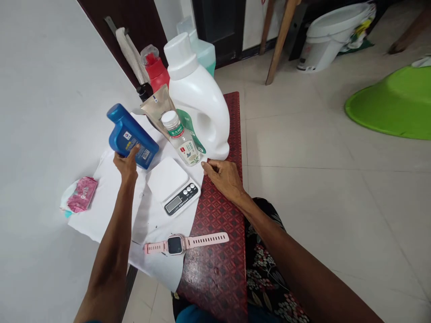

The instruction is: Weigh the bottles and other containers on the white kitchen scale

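My left hand is wrapped round the lower part of a blue bottle with a blue cap, tilted to the left. Right of it lies a white digital kitchen scale with a small display and buttons; its plate bears nothing. My right hand rests by the red patterned table top, thumb and fingers pressed together near the base of a big white jug. Whether anything is between those fingers is hidden. Just behind the scale stands a clear bottle with a white cap.
A beige tube, a red bottle and a teal bottle crowd the far end. A pink-strapped watch lies near the front on white paper. A pink packet sits by the wall. On the floor stands a white bucket.
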The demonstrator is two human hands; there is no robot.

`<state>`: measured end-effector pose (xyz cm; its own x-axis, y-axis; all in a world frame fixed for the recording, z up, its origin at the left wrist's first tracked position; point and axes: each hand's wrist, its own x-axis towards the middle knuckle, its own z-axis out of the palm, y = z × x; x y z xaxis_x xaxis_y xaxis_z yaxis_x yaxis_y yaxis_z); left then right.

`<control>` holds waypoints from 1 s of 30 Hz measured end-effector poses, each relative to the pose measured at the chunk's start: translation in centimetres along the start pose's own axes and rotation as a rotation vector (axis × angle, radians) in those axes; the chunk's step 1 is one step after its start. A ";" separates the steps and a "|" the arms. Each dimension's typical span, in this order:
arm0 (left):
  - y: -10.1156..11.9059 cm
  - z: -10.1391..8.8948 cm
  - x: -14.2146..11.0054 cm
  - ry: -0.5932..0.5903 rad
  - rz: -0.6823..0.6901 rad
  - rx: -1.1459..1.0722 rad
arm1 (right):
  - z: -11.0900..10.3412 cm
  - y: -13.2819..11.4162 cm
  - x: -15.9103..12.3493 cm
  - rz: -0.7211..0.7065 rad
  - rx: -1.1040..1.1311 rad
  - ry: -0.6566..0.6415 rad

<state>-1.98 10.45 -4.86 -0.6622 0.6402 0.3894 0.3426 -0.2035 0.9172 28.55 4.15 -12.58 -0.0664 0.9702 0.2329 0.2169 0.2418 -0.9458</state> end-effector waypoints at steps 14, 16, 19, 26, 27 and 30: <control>6.0 -7.1 -9.8 -0.220 0.070 -0.015 | 0.1 -0.1 -0.2 0.000 -0.049 0.008; 5.4 -6.4 -10.8 -0.258 0.044 -0.030 | 0.2 -0.1 -0.2 0.003 -0.044 0.007; 5.0 -5.7 -11.5 -0.288 0.031 -0.031 | 0.2 -0.1 -0.2 0.013 -0.038 0.012; 5.8 -6.1 -11.4 -0.356 -0.014 0.055 | 0.2 -0.1 -0.2 0.015 -0.037 0.014; 5.8 -6.5 -11.3 -0.368 0.001 0.054 | 0.2 -0.1 -0.2 0.017 -0.037 0.013; 5.8 -8.0 -10.7 -0.315 0.113 0.054 | 0.1 -0.1 -0.2 0.019 -0.037 0.005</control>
<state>1.74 -3.56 -3.04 -0.3826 0.8151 0.4351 0.4426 -0.2517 0.8607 28.43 3.89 -12.57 -0.0566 0.9747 0.2163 0.2540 0.2236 -0.9410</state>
